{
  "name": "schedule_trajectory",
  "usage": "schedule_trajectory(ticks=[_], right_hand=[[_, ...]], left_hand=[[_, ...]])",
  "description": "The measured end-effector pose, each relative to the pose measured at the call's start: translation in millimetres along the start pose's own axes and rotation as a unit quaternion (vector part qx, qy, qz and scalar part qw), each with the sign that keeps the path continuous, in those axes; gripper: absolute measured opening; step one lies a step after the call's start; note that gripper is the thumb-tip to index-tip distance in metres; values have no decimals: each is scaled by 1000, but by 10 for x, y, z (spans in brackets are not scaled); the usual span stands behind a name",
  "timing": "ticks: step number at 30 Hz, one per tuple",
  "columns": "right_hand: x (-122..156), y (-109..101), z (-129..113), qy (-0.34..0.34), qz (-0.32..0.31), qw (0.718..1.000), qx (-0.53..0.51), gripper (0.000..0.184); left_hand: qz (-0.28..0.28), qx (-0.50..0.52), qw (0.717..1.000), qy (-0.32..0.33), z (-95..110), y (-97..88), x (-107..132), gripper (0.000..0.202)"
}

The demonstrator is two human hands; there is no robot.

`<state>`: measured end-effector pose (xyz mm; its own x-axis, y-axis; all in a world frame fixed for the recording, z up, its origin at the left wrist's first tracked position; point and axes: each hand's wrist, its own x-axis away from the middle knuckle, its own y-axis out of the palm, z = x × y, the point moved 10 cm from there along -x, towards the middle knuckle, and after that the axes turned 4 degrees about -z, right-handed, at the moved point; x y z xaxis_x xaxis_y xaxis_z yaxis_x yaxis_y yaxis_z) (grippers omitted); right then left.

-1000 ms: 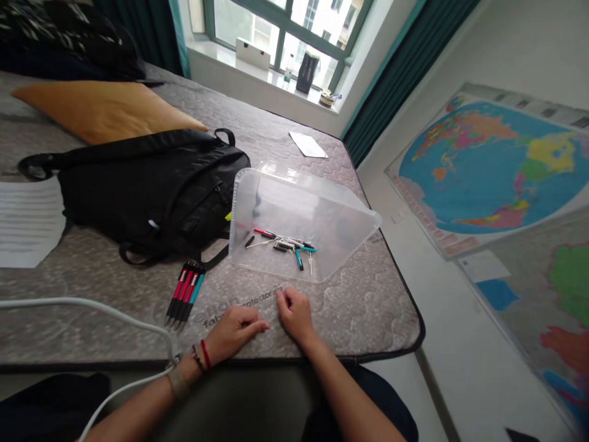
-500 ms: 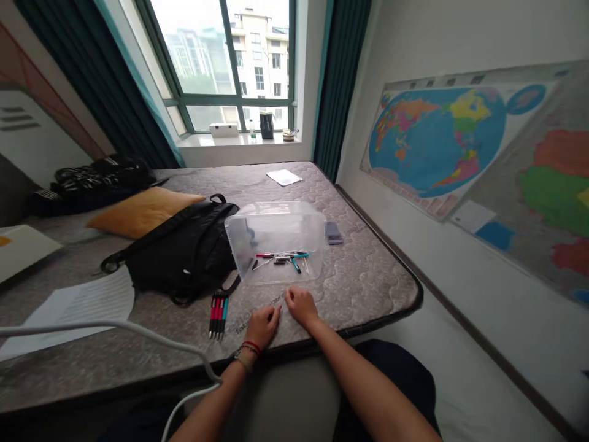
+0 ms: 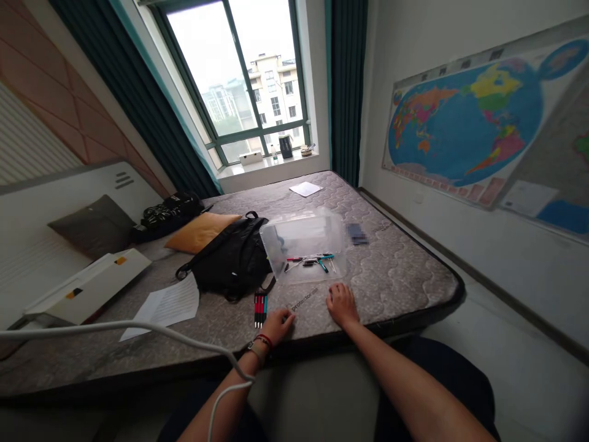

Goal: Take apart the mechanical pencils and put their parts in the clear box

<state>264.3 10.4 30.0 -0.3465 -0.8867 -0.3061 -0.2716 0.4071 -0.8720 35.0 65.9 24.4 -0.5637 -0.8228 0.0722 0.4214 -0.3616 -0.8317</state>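
Note:
My left hand (image 3: 278, 325) rests palm down on the mattress edge, holding nothing, just right of a bundle of red and teal pens (image 3: 260, 309) lying side by side. My right hand (image 3: 341, 305) lies palm down on the mattress (image 3: 396, 276), also empty, just in front of a clear plastic box (image 3: 304, 236). The box lies on its side, with several loose pens and pen parts (image 3: 310, 261) inside it. Neither hand touches the box. A white cable (image 3: 138, 328) runs across the mattress to my left wrist.
A black backpack (image 3: 230, 261) lies left of the box, with a yellow pillow (image 3: 202, 232) behind it. A sheet of printed paper (image 3: 164, 308) and a white flat device (image 3: 87, 285) lie further left. A small dark blurred item (image 3: 356, 234) sits right of the box. The mattress edge runs close by my hands.
The view has swung up and back, showing more of the room. My hands have drawn apart, with my right hand further right. The box and pens have not visibly moved.

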Motion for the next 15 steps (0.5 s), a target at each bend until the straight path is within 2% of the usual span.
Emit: schedule_trajectory(ticks=[2, 4, 7, 9, 15], right_hand=[[2, 0, 13, 7, -2, 1000, 3, 13], [-10, 3, 7, 8, -3, 1000, 6, 14], [-33, 25, -1, 6, -3, 1000, 9, 15], [-44, 52, 8, 7, -3, 1000, 11, 15], [-68, 101, 35, 17, -7, 1000, 17, 18]], left_hand=[[43, -26, 998, -39, -192, -255, 103, 24], [125, -65, 984, -106, -405, -563, 194, 26], [181, -109, 966, -149, -575, -793, 185, 23], [183, -144, 960, -154, -624, -822, 80, 21], [128, -205, 950, -198, -722, -717, -242, 32]])
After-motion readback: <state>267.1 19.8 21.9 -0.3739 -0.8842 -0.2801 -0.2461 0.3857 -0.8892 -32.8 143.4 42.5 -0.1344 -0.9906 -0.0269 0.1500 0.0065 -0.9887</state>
